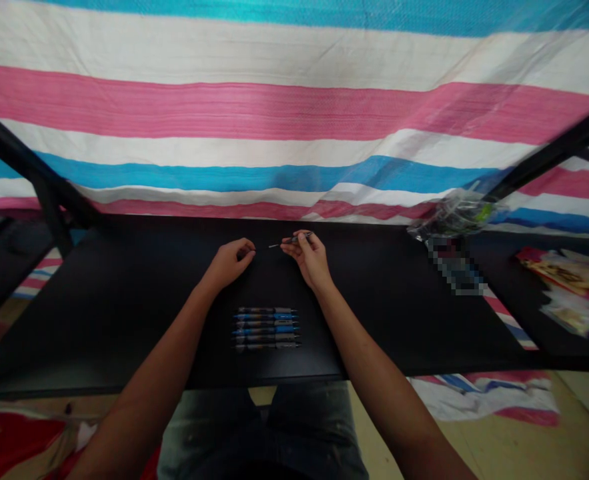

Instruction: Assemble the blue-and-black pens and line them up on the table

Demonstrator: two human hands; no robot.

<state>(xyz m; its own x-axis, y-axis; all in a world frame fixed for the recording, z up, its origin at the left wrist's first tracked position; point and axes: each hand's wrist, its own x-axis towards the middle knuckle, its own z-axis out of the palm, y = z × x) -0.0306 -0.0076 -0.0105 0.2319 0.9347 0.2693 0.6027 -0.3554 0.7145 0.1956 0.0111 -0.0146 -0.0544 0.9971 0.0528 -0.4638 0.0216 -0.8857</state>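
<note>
Above the middle of the black table, my right hand [306,255] pinches a dark pen [294,239], its rear end angled up to the right. A thin, pale refill [274,246] points out of the pen toward my left hand. Across a small gap, my left hand [233,262] has its fingers curled and closed; a small dark bit may be at the fingertips, but it is too small to name. Nearer to me, several pens [267,329] with dark and blue barrels lie side by side in a neat stack of rows.
The black table [139,307] ends at a striped sheet [274,113] hanging behind it. At the right lie a clear plastic bag [461,215] and a blurred-out flat object [455,265]. Farther right are red and white packets [571,273]. Black frame bars [49,200] slope at both sides.
</note>
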